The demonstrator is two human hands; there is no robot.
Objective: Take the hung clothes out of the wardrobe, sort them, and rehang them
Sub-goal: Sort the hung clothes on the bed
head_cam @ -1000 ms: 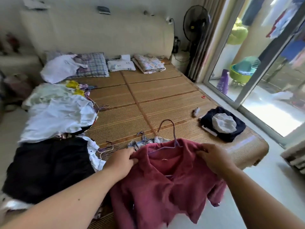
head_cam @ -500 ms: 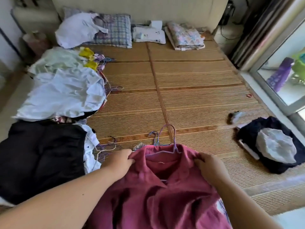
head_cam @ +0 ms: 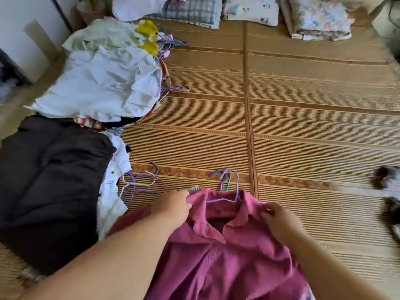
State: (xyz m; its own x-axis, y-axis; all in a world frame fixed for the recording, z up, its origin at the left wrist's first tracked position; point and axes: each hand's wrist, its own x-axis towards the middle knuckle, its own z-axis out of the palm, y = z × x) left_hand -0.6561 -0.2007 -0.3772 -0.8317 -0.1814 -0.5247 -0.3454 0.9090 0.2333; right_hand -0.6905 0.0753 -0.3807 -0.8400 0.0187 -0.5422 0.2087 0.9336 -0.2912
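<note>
Pink shirt [head_cam: 227, 256] lies on mat [head_cam: 303, 137] at near edge, collar pointing away, buttoned front up. Purple hanger [head_cam: 237, 187] sits inside the neck, hook sticking out past the collar. Left hand [head_cam: 173, 207] grips the shirt's left shoulder, fingers curled into the cloth. Right hand [head_cam: 279, 219] pinches the right shoulder beside the collar, thumb against bent fingers. Black garment [head_cam: 49, 180] lies just left of the shirt. White shirts [head_cam: 104, 83] are piled further up left. Loose hangers [head_cam: 138, 182] lie between black garment and pink shirt.
</note>
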